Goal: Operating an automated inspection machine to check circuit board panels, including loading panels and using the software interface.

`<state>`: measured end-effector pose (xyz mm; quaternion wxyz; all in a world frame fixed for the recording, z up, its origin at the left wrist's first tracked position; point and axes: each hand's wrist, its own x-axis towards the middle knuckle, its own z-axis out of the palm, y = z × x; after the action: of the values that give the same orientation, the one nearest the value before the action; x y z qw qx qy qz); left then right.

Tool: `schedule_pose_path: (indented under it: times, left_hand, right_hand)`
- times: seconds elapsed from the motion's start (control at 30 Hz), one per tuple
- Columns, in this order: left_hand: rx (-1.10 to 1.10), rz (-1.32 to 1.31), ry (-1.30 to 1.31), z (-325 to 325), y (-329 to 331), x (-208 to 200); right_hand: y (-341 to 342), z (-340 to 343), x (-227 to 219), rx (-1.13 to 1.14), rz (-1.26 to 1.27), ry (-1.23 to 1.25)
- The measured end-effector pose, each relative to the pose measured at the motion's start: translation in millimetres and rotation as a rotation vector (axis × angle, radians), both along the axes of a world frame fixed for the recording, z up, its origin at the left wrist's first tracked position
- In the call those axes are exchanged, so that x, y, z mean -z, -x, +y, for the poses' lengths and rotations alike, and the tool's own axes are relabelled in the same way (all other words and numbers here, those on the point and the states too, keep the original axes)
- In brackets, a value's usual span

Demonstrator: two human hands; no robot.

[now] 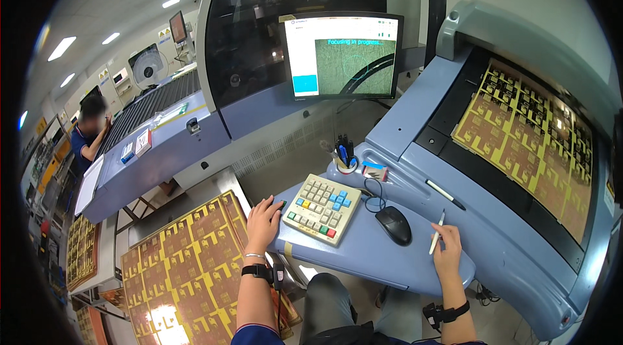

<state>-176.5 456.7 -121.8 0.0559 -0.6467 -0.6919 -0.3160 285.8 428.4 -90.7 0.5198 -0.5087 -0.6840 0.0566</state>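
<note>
Both forearms are seen rising from six o'clock, each banded with a black wrist strap. At the left edge of the blue-grey console shelf, the left hand is laid flat with fingers loosely spread and nothing gripped; its fingertips are placed just beside the beige keypad with coloured keys, which lies at the hand's three o'clock. A white pen is pinched in the right hand, tip pointed toward twelve o'clock. Between the two hands, a black mouse is rested on the shelf. At nine o'clock from the left arm, a yellow-and-brown circuit panel is laid out. A similar panel is held in the inspection bed at two o'clock. A monitor is mounted at twelve o'clock.
</note>
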Motion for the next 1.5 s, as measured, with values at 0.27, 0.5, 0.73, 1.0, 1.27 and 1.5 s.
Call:
schedule_pose_path:
  times: [0.27, 0.5, 0.73, 1.0, 1.27, 1.5]
  left_hand:
    - [-0.003, -0.025, -0.002, 0.9, 2.5, 3.1]
    - [0.000, -0.019, -0.006, 2.0, 4.8, 4.6]
    - [-0.002, -0.025, -0.003, 2.0, 3.2, 3.3]
    - [0.002, -0.036, 0.006, 0.5, 3.7, 2.7]
    - [-0.005, -0.030, 0.006, 1.4, 2.2, 2.6]
    - [0.001, -0.030, 0.001, 1.9, 4.4, 4.1]
  right_hand:
    - [1.9, -5.5, -5.8, 0.009, 0.000, 0.003]
    - [1.3, -2.3, -4.0, 0.009, 0.052, -0.082]
    - [-0.6, -2.0, -1.6, 0.008, 0.082, -0.078]
    - [0.5, -3.9, -0.6, 0.010, 0.114, -0.018]
    - [0.3, -3.8, -3.6, -0.006, 0.093, -0.026]
    - [1.5, -4.1, -4.5, -0.032, 0.098, 0.009]
